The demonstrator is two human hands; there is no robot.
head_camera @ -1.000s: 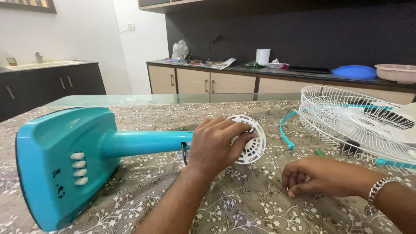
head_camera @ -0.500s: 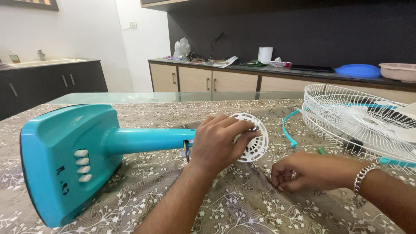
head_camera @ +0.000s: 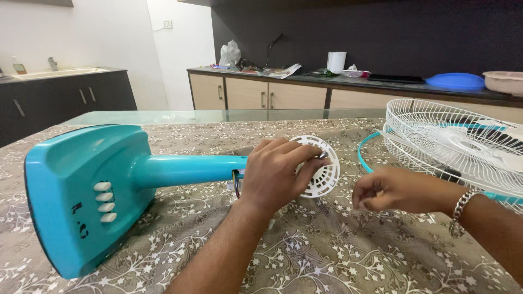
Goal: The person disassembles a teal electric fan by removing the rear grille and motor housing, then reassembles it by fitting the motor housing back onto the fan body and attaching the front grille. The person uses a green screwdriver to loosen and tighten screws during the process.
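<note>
Right hand lifted off cloth, fingers pinched; left hand gripping white slotted motor housing.

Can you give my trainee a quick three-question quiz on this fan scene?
1. True or false: the left hand grips the white vented motor cover.
2. Which lies on its side on the patterned tablecloth: A) the teal fan base, B) a kettle?
3. What does the right hand wear at the wrist?

Key: 1 true. 2 A. 3 A metal bracelet.
</note>
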